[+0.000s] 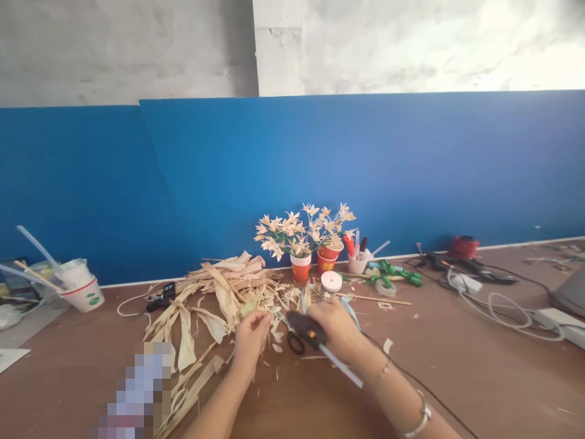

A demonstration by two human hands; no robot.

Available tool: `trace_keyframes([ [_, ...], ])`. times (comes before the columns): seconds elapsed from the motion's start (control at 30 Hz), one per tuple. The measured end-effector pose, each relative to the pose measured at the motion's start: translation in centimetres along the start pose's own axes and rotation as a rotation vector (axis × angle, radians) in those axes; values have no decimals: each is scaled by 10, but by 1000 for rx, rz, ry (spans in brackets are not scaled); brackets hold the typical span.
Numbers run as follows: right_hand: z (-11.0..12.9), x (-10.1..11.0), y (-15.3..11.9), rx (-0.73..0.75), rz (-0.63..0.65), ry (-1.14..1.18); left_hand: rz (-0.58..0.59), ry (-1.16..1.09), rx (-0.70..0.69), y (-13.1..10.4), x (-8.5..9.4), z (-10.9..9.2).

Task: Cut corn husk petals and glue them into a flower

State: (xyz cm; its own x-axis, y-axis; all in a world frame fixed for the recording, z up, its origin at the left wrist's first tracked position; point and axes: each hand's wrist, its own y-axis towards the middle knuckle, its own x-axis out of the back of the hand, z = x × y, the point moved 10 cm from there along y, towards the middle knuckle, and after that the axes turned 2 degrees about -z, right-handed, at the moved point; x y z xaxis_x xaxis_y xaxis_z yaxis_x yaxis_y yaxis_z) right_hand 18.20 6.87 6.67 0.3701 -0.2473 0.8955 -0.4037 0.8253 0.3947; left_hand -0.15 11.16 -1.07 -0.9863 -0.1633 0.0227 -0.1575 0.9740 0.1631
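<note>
In my right hand is a black glue gun with a white glue stick out of its back end; its nozzle points left toward my other hand. The fingers of my left hand are pinched together over the husk scraps, and what they hold is too small to make out. Black-handled scissors lie beneath the glue gun. Dry corn husks are heaped beyond and left of my left hand. Pale husk flowers stand behind in a red paper cup.
A white tape roll, a thin wooden stick and green bundles lie behind my right hand. White cups stand far left. Cables and a power strip lie right. A blue partition edges the table.
</note>
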Motion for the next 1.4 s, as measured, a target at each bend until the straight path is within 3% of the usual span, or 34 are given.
trace_keyframes([
  [0.1, -73, 19, -14, -365, -5, -163, -24, -168, 197, -1, 2, 17],
  [0.23, -168, 17, -57, -773, 132, -213, -27, -301, 229, -4, -3, 16],
  [0.33, -204, 8, -84, -909, 194, -210, -28, -387, 248, -6, -6, 15],
  [0.43, -210, 10, -93, -977, 155, -228, -32, -452, 265, -6, -7, 16],
  [0.53, -186, 25, -79, -975, 17, -319, -39, -475, 267, -5, -6, 17],
  [0.6, -145, 27, -48, -786, -93, -291, -41, -484, 270, -5, -6, 17],
  [0.67, -84, 9, -11, -451, -96, -87, -39, -495, 274, -5, -6, 18],
  [0.73, -19, -20, 12, -142, 15, 127, -37, -504, 274, -6, -6, 17],
  [0.77, 7, -34, 18, -35, 70, 180, -36, -509, 271, -6, -6, 17],
  [0.83, 37, -54, 22, 38, 127, 180, -35, -518, 264, -6, -6, 17],
  [0.97, 50, -72, 21, 34, 155, 164, -36, -529, 258, -5, -7, 19],
  [1.4, 45, -82, 14, 8, 125, 277, -33, -484, 246, -5, -7, 19],
])
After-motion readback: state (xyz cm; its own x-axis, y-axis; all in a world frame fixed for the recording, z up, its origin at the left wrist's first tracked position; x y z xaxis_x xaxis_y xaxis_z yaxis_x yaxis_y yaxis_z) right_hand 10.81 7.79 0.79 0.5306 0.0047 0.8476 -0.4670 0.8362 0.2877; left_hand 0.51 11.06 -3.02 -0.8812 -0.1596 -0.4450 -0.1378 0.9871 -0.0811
